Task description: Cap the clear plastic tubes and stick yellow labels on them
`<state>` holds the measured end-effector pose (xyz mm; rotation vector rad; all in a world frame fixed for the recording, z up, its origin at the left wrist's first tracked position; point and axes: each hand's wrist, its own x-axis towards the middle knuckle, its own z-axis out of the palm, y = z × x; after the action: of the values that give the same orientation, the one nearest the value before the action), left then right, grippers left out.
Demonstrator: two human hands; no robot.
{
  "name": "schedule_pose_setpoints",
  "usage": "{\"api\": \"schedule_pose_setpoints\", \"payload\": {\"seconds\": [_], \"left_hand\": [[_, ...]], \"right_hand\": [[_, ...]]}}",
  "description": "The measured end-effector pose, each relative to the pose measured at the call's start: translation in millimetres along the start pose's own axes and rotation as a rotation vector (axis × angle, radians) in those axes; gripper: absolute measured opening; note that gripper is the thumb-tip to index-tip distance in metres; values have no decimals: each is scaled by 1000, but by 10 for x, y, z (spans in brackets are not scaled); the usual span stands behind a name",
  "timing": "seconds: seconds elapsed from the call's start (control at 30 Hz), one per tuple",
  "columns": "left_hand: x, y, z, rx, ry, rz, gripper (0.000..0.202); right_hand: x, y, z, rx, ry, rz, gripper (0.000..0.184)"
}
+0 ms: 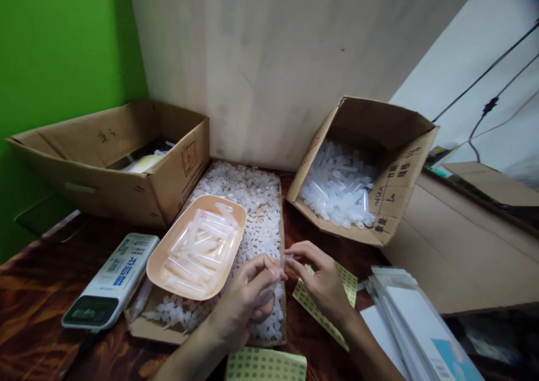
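Tube, small and clear, is pinched at the fingertips of both hands. The left hand has thumb and forefinger closed on one end and the right hand is closed on the other, just above the table. It looks light, stiff and slick, apt to squirt free, so a hold on its sides near each end suits it. Sticker sheets lie just beneath the right fingers. Left of the fingers a tray holds more tubes. Beyond them spread tiny white caps, and farther right stands a tipped carton of tubes.
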<state>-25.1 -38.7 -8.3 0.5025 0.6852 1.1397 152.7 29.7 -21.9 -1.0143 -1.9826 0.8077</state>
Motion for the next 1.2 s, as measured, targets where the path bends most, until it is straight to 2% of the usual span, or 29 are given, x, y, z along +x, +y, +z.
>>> {"api": "schedule_pose_setpoints", "payload": {"seconds": [0.13,0.3,0.4,0.47,0.67,0.8,0.93,1.03,1.07,1.13,1.2], "left_hand": [[29,-94,0,234,-20,90,35],[36,-142,1,928,-2,399,11],[52,-174,-11,1143,-9,504,6],[71,-201,-28,1195,-31,536,4],[112,-209,-66,1243,-40,603,18],[113,-184,-67,1220,-6,552,13],[101,-180,-44,1186,12,516,10],[52,-188,-9,1180,3,488,13],[34,-194,1,1184,-18,472,16],[19,-206,7,1197,-94,445,26],[33,-213,-15,1215,-158,455,34]], "right_hand": [[-267,95,-145,181,70,132,9],[-488,155,-104,501,71,292,15],[-552,111,-47,649,30,354,18],[-572,76,-26,696,28,352,16],[-601,86,-33,678,91,310,12],[-591,103,-61,560,135,284,12],[-544,32,-78,452,68,258,14],[-573,11,-66,387,9,317,21],[-602,39,-59,358,-22,352,25],[-666,167,-41,296,-100,399,43],[-697,348,-20,287,-125,416,46]]}}
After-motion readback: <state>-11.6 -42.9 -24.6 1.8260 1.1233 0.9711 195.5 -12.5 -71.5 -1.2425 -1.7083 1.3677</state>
